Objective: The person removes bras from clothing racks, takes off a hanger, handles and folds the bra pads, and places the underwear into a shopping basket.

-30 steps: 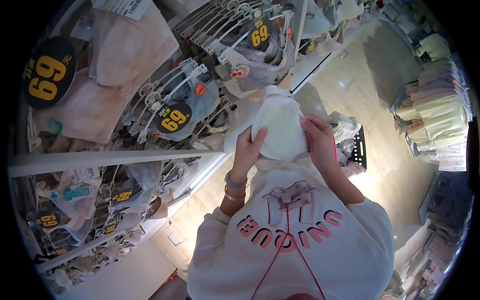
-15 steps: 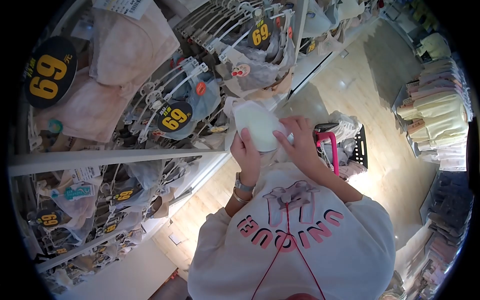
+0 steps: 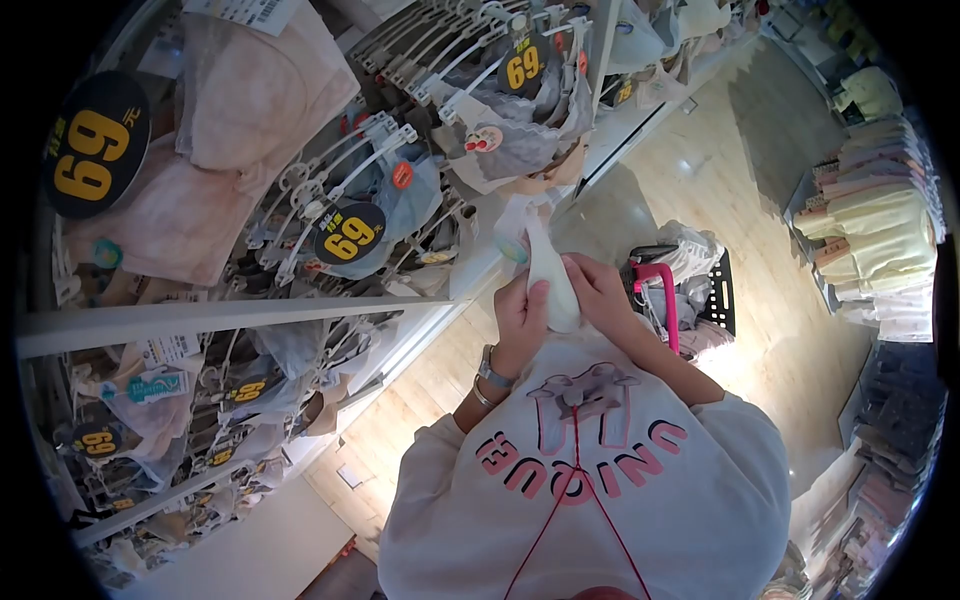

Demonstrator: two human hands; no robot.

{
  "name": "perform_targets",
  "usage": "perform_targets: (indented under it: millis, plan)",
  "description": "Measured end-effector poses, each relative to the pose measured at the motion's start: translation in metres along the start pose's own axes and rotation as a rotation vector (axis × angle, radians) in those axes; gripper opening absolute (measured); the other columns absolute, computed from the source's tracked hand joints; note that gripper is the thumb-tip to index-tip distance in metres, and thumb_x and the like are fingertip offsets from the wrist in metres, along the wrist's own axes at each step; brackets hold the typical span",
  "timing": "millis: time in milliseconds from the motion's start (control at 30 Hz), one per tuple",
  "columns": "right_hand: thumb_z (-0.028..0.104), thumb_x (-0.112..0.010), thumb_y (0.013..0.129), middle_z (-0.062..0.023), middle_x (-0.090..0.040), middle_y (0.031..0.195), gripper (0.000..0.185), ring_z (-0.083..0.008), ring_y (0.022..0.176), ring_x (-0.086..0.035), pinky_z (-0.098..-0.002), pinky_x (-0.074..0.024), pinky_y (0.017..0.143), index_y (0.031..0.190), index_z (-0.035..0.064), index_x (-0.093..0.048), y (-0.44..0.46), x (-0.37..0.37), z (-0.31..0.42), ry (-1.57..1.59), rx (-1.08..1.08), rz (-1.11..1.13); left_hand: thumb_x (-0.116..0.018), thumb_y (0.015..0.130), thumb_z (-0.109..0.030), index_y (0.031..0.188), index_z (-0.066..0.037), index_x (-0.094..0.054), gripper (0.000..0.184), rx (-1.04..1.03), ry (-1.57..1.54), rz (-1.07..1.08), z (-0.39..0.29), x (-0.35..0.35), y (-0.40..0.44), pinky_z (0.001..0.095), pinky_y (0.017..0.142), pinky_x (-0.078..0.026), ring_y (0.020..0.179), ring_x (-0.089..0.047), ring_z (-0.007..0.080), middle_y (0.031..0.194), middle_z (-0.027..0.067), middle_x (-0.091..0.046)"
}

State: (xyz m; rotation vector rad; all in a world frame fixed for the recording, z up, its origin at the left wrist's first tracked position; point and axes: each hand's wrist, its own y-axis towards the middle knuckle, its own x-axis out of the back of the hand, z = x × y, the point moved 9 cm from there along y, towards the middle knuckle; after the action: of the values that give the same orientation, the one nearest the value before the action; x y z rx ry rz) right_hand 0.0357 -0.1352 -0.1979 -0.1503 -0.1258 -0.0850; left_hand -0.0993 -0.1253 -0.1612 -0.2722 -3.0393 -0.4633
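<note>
A pale, mint-white bra (image 3: 549,275) is folded narrow in front of my chest, its cups seen edge-on. Clear plastic and a small teal label show at its far end. My left hand (image 3: 522,318) grips its near left side, thumb on top and fingers curled underneath. On the opposite side, my right hand (image 3: 598,290) has its fingers closed around the edge; some fingertips are hidden behind the bra.
Racks of hanging bras with round 69 price signs (image 3: 350,233) fill the left, divided by a white shelf edge (image 3: 220,318). A black basket with a pink handle (image 3: 668,300) holds garments on the floor to my right. Folded clothes (image 3: 880,235) are stacked at far right.
The bra has turned from showing a broad cup face to standing edge-on. My left hand has moved slightly right and nearer, and the right hand's spread fingers have closed on the bra.
</note>
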Motion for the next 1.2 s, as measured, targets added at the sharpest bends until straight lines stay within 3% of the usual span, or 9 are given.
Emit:
perform_targets:
  millis: [67,267,367,567,667,867,967,1200]
  plan:
    - [0.02,-0.048,0.097,-0.0043,-0.064,0.085,0.03,-0.0069,0.077,-0.054,-0.0225,-0.0457,0.069,0.105,-0.0048,-0.061,0.003,-0.003,-0.004,0.008,0.001,0.074,-0.047,0.096,-0.022,0.093,0.005,-0.061,0.03,0.01,-0.046,0.011,-0.001,-0.003,0.0,0.0263,0.053,-0.039,0.057,-0.05,0.0105,0.065,0.0063,-0.056]
    - [0.02,-0.051,0.095,-0.0003,-0.063,0.086,0.028,-0.0037,0.077,-0.053,-0.0195,-0.0445,0.068,0.104,-0.0044,-0.063,0.0,-0.011,-0.012,0.27,-0.136,0.142,-0.046,0.097,-0.023,0.089,0.004,-0.061,0.031,0.098,-0.197,-0.015,-0.003,0.0,0.005,0.0233,0.052,-0.037,0.059,-0.047,0.0058,0.066,0.0007,-0.056]
    - [0.02,-0.052,0.095,-0.0002,-0.063,0.082,0.027,-0.0033,0.071,-0.054,-0.0188,-0.0442,0.063,0.101,-0.0033,-0.064,-0.002,-0.009,-0.004,0.418,-0.173,0.047,-0.046,0.097,-0.022,0.086,0.003,-0.06,0.03,0.107,-0.249,-0.031,0.009,-0.001,0.003,0.0222,0.052,-0.037,0.059,-0.046,0.0052,0.065,0.0006,-0.056]
    - [0.025,-0.054,0.095,0.0034,-0.056,0.071,0.032,-0.0016,0.063,-0.044,-0.0194,-0.0367,0.053,0.093,-0.0048,-0.065,0.001,0.011,0.0,0.309,-0.106,-0.139,-0.046,0.098,-0.022,0.086,0.002,-0.059,0.03,0.197,-0.269,-0.18,0.017,0.009,0.0,0.0201,0.053,-0.035,0.062,-0.042,0.0025,0.069,-0.0031,-0.054]
    - [0.026,-0.053,0.095,0.0043,-0.056,0.07,0.033,-0.0016,0.063,-0.043,-0.0194,-0.0359,0.053,0.093,-0.0045,-0.065,0.0,0.015,-0.003,0.302,-0.169,-0.199,-0.043,0.099,-0.028,0.087,0.001,-0.058,0.035,0.209,-0.2,-0.183,0.015,0.016,0.0,0.0208,0.06,-0.039,0.07,-0.047,0.0031,0.076,-0.0007,-0.058]
    - [0.025,-0.055,0.095,0.0028,-0.06,0.075,0.031,-0.002,0.067,-0.047,-0.0182,-0.0394,0.059,0.095,-0.0047,-0.066,0.006,0.012,0.003,0.447,-0.046,-0.249,-0.046,0.098,-0.022,0.088,0.003,-0.059,0.03,0.213,-0.228,-0.193,0.017,0.019,0.001,0.0195,0.054,-0.036,0.063,-0.042,0.0015,0.07,-0.0027,-0.055]
    - [0.023,-0.056,0.094,0.0013,-0.062,0.078,0.029,-0.0026,0.069,-0.05,-0.018,-0.0412,0.061,0.096,-0.0045,-0.066,0.006,0.014,0.008,0.406,-0.082,-0.251,-0.046,0.098,-0.021,0.087,0.003,-0.058,0.03,0.197,-0.208,-0.196,0.016,0.017,0.004,0.0204,0.053,-0.036,0.062,-0.043,0.0024,0.071,-0.0018,-0.055]
    - [0.017,-0.063,0.088,-0.0007,-0.063,0.078,0.021,-0.0043,0.07,-0.052,-0.0198,-0.0437,0.062,0.094,-0.004,-0.066,0.009,0.011,0.013,0.343,0.008,-0.235,-0.056,0.092,-0.018,0.103,0.004,-0.055,0.025,0.09,0.062,-0.23,-0.005,0.016,0.014,0.027,0.065,-0.048,0.072,-0.059,0.0126,0.082,0.0103,-0.064]
